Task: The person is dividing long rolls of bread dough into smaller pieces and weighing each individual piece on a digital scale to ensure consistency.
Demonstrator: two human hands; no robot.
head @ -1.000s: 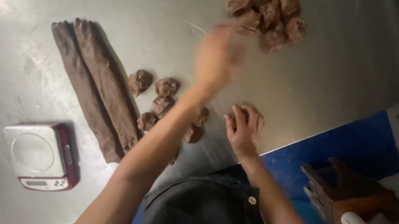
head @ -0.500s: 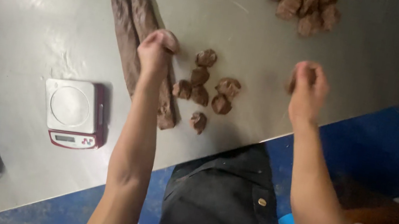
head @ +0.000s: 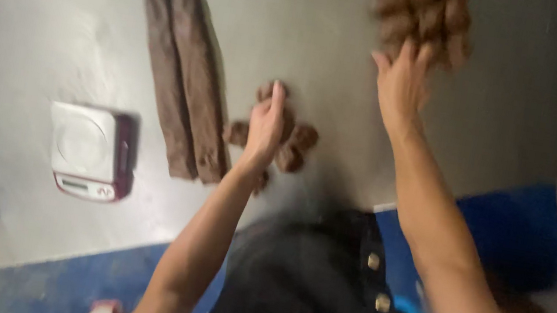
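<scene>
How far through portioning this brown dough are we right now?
Done: a heap of shaped brown pieces sits at the far edge of the steel table. In hand: the left hand rests on a small cluster of cut lumps, while the right hand reaches to the heap; motion blur hides whether it holds anything. Left: two long dough strips lie mostly uncut beside the scale.
</scene>
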